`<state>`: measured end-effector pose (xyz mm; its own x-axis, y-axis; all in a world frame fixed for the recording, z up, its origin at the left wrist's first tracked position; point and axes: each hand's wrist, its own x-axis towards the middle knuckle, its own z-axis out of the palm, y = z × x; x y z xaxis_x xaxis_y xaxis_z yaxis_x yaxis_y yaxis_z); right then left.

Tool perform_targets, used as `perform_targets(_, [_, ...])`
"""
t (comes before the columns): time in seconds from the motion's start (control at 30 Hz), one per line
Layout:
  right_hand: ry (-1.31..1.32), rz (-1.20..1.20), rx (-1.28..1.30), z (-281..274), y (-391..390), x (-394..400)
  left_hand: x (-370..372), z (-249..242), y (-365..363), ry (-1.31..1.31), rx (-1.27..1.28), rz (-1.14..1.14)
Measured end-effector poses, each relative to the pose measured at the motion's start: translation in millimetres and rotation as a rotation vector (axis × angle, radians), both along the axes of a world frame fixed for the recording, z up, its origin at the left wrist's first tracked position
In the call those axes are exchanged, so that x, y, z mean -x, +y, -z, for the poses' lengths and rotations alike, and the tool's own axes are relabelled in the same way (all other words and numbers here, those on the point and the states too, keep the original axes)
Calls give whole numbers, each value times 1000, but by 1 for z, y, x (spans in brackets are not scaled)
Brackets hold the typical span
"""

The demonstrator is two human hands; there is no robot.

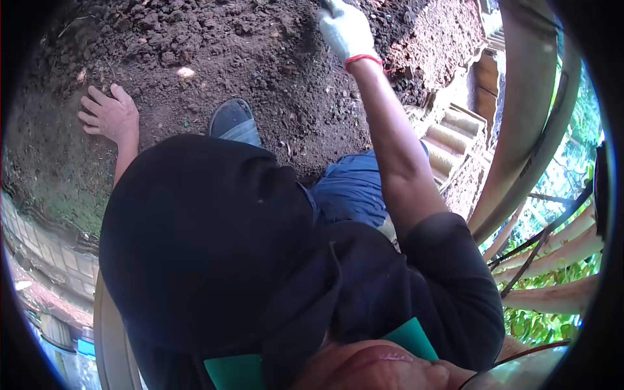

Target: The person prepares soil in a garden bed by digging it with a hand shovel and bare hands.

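My left hand (112,116) is bare, its fingers spread on the dark soil (260,58) at the left. My right hand (348,32) wears a white knitted glove with a red cuff and reaches to the top edge of the view. Its fingers are closed around a greyish thing (333,6), mostly cut off by the frame, so its kind does not show. Loose crumbly earth lies around and below that hand.
A dark shoe (233,120) with a grey strap and a blue trouser leg (351,188) rest on the soil. Ridged tan blocks (455,136) edge the bed at right. Behind them stand a curved beige post (520,104) and foliage. Paving (52,247) lies lower left.
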<state>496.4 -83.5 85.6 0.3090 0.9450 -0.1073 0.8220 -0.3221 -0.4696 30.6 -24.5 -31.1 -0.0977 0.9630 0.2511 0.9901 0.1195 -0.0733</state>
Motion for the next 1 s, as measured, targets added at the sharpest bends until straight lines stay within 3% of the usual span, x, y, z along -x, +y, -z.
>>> perform_targets(0.1, [-224, -194, -97, -35, 31, 1, -1, -4, 2, 18, 8, 4])
perform_targets(0.17, [-319, -20, 368, -38, 66, 12, -2, -3, 1, 22, 17, -7])
perform_targets(0.27, [-330, -2, 307, 6, 102, -2, -8, -6, 3, 4, 4, -10])
perform_targets(0.3, [-286, 69, 381, -6, 106, -7, -9, -10, 0, -4, 12, -4])
perform_targets(0.43, [-55, -181, 247, 1, 80, -73, -6, -7, 3, 30, -1, -4])
perform_targets(0.5, [-37, -181, -37, 31, 53, -86, -4, -3, 0, 52, 9, -3])
perform_targets(0.57, [-129, -44, 150, 23, 44, -66, -3, -3, 3, 54, 19, -20])
perform_targets(0.6, [-268, -78, 89, 34, 43, -60, -3, -4, 1, 55, 30, -23])
perform_targets(0.77, [-240, 33, 224, 14, 66, -19, -5, -5, 0, 51, 54, -19])
perform_targets(1.0, [-207, -14, 304, 39, 93, -6, -7, -6, 0, 79, 66, -24])
